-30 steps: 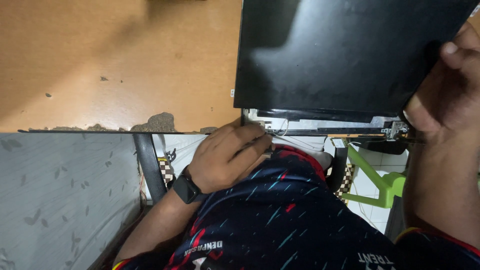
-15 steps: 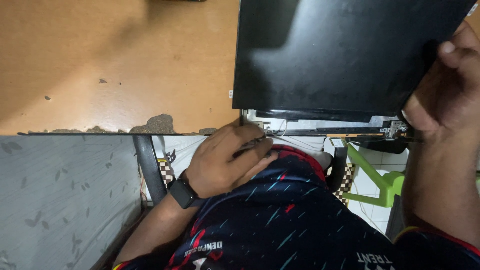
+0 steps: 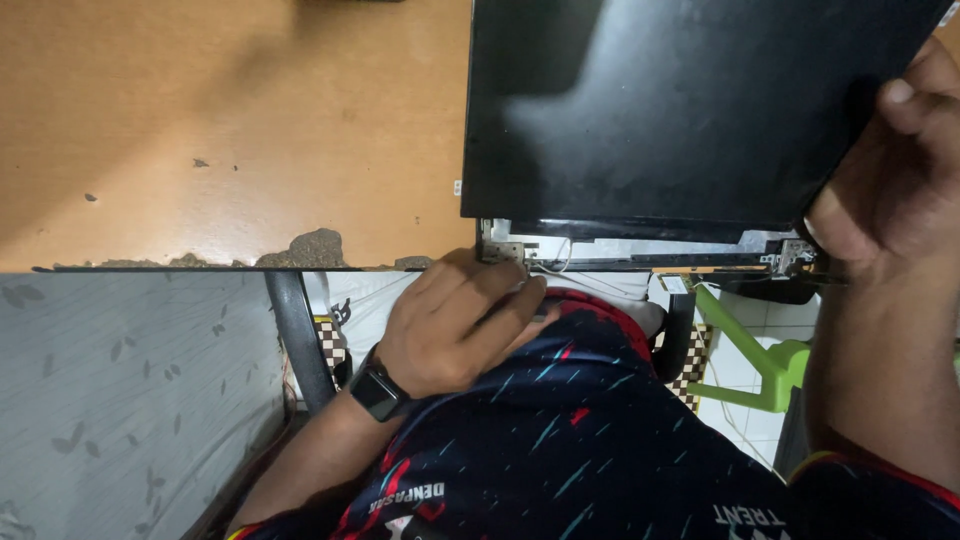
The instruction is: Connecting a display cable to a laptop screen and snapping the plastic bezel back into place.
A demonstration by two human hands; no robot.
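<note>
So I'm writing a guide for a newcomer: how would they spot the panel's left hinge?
Start at the wooden table and find the large black screen panel lying on it. Follow its near edge to the left corner, just above the left hand. The left hinge is the small metal bracket there, silvery against the black panel.

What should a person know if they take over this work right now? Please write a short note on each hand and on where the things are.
Left hand: at the table's near edge, fingertips at the left hinge of the laptop screen panel; it seems to pinch a thin dark tool, too hidden to be sure.
Right hand: grips the panel's right edge, thumb on the back.
Panel: lies dark side up on the wooden table, its hinge edge overhanging toward the person. Both metal hinges, the right hinge too, are exposed and still on it.
Done: cannot tell.
Left: work at the left hinge appears unfinished.
</note>
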